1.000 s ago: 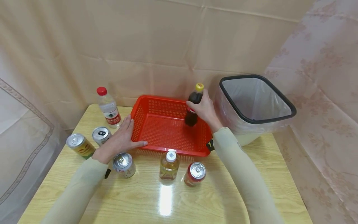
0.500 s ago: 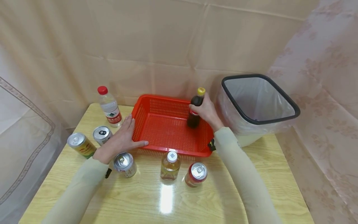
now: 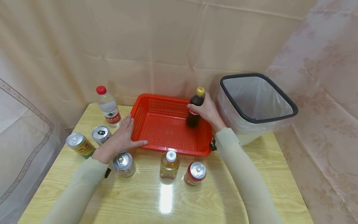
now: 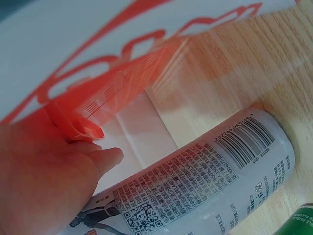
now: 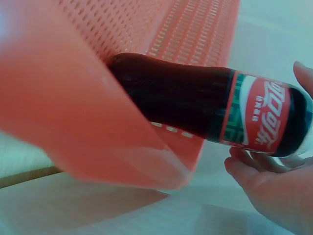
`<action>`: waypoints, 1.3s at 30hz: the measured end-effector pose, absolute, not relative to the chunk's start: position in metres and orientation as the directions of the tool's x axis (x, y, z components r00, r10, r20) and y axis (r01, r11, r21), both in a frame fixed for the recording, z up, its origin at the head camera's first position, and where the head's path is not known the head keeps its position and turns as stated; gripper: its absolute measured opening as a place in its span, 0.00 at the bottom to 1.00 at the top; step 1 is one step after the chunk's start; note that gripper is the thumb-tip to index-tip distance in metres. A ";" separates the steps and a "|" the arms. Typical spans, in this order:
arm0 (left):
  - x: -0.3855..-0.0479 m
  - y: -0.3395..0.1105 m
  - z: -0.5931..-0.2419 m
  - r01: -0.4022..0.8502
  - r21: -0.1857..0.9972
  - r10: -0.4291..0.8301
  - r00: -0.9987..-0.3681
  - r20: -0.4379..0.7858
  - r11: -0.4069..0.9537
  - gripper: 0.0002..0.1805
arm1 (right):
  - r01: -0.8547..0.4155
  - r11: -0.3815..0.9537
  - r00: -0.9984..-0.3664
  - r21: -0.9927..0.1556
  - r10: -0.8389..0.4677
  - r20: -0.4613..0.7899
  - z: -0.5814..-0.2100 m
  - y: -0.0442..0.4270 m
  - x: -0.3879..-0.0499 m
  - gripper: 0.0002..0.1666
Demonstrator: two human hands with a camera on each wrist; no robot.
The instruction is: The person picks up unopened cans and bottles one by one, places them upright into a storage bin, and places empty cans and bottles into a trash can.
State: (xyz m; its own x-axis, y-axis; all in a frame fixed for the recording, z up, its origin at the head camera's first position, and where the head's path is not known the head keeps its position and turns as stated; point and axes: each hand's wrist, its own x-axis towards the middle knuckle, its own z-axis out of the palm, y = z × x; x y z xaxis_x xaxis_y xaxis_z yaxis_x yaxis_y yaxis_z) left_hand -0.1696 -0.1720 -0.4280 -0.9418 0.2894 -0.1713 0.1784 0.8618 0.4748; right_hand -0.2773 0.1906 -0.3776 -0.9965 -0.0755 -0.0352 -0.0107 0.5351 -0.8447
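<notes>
In the head view the right hand (image 3: 207, 109) grips a dark cola bottle (image 3: 193, 119) with a yellow cap, upright inside the right end of a red basket (image 3: 170, 151). The right wrist view shows the bottle (image 5: 181, 93) with its base near the basket's corner and the hand (image 5: 274, 188) around its upper part. The left hand (image 3: 120, 140) rests on the basket's left edge, fingers straight and thumb along the front rim. In the left wrist view, the left hand (image 4: 54, 171) touches the basket beside a printed can (image 4: 210, 171).
A water bottle (image 3: 109, 109), a grey can (image 3: 101, 134) and a yellow can (image 3: 82, 146) stand at the left. In front are a white can (image 3: 125, 165), a white-capped bottle (image 3: 169, 166) and a red can (image 3: 195, 174). A lined bin (image 3: 235, 112) stands at the right.
The right hand has lowered the cola bottle slightly in the basket's right end since a second ago. The left hand has stayed on the basket's edge.
</notes>
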 end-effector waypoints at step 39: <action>-0.173 -0.182 -0.428 0.194 0.453 0.293 -0.942 -0.161 0.870 0.73 | -0.375 0.372 -0.926 -0.849 -0.200 0.321 -0.378 0.221 -0.157 0.29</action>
State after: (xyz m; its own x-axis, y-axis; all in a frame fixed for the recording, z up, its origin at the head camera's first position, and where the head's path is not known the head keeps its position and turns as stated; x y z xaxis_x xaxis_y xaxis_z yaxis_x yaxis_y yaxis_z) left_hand -0.1732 -0.1817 -0.4284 -0.9424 0.2934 -0.1606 0.1937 0.8702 0.4530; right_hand -0.1569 0.2206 -0.3775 -0.9257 -0.2000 0.3210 -0.3748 0.3724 -0.8490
